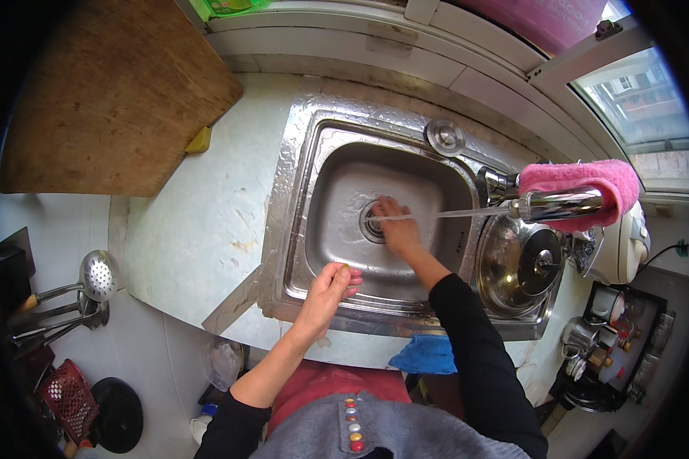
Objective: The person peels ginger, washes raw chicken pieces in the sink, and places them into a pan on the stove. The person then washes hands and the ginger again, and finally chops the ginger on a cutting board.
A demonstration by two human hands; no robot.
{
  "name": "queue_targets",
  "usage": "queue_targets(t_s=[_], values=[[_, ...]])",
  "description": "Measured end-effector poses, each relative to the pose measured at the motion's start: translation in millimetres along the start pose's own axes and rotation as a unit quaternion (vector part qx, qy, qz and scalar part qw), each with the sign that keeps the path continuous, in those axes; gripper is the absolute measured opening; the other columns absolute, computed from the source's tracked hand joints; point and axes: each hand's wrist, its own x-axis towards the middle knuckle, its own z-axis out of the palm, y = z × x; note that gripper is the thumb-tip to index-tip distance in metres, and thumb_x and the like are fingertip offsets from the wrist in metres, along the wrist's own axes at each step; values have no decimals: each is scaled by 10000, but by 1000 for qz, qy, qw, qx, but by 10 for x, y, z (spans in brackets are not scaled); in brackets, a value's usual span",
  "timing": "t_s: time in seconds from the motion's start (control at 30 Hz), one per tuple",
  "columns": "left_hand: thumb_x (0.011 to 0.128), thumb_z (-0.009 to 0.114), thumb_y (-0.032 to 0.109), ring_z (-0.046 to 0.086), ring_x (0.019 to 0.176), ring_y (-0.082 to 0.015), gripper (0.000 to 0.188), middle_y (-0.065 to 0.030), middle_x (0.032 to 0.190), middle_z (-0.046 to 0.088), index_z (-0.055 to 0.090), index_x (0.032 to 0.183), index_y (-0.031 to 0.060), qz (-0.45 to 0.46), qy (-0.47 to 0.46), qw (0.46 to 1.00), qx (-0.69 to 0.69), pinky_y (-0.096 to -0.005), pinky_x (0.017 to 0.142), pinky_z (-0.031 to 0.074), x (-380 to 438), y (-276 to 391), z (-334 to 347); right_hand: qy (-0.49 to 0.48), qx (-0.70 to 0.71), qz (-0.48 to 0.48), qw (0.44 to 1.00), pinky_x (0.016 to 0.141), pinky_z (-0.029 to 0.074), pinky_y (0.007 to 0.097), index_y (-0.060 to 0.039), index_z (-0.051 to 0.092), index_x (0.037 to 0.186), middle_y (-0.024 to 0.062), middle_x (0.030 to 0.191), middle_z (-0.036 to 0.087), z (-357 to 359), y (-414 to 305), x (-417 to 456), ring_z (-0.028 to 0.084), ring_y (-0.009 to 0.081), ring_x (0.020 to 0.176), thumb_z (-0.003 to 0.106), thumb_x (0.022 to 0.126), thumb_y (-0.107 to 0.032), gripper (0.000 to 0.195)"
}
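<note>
My right hand (399, 226) reaches down into the stainless steel sink (347, 172), its fingers at the drain (373, 222). A thin stream of water (471, 213) runs from the chrome faucet (560, 205) across to the drain, passing over that hand. My left hand (328, 292) hovers above the sink's near rim, thumb against curled fingers. A tiny yellow-green spot shows at the thumb tip; whether it is something held I cannot tell. On the sink's far ledge lies a round metal drain cover (445, 137).
A pink towel (585, 172) drapes over the faucet. Right of the basin stands a lidded metal pot (519, 267). A large wooden board (120, 103) occupies the far left, by a yellow block (199, 140). A blue cloth (425, 354) hangs at the counter's front edge.
</note>
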Motion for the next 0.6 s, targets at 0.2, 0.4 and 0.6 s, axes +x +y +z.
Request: queue_targets(t_s=[0.2,0.4,0.6], values=[[1028,448,298,572,1100,-181,278,-84,1172,576,522,1114,44,-8,-14,1000,3,-322,950,460,37,-36,24,-282,16,191,940,947,458,477,-44,533,1208,254,1263,525,113,356,-492,534,359,1180,537,832,-126,385],[1026,454,293,574,1100,-184,275,-87,1173,576,518,1121,43,-2,-15,1000,11,-322,945,465,29,-34,71,-16,195,70,978,884,483,485,25,580,1045,277,1021,623,92,351,-197,599,449,1001,506,811,-68,263],[1025,457,286,574,1102,-183,272,-85,1175,576,518,1126,41,-12,-19,1000,7,-321,944,466,25,-34,81,-188,118,242,945,881,479,486,12,587,1053,255,1040,630,234,578,-369,598,449,1000,504,807,-55,268]])
